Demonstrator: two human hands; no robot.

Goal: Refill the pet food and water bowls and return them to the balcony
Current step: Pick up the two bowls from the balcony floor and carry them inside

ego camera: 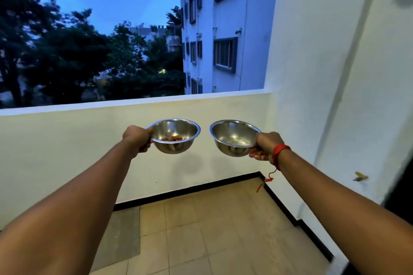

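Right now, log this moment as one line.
left hand: grips round steel bowl of brown food | right hand: grips second round steel bowl | location: above beige tiled balcony floor

Silver food bowl (172, 148), water bowl (232, 137); brown kibble (173, 139); red thread (280, 150); beige tiles (223, 230)

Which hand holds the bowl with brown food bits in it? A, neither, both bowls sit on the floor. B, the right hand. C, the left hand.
C: the left hand grips the food bowl, brown bits at its bottom; the right hand's other bowl shows none.
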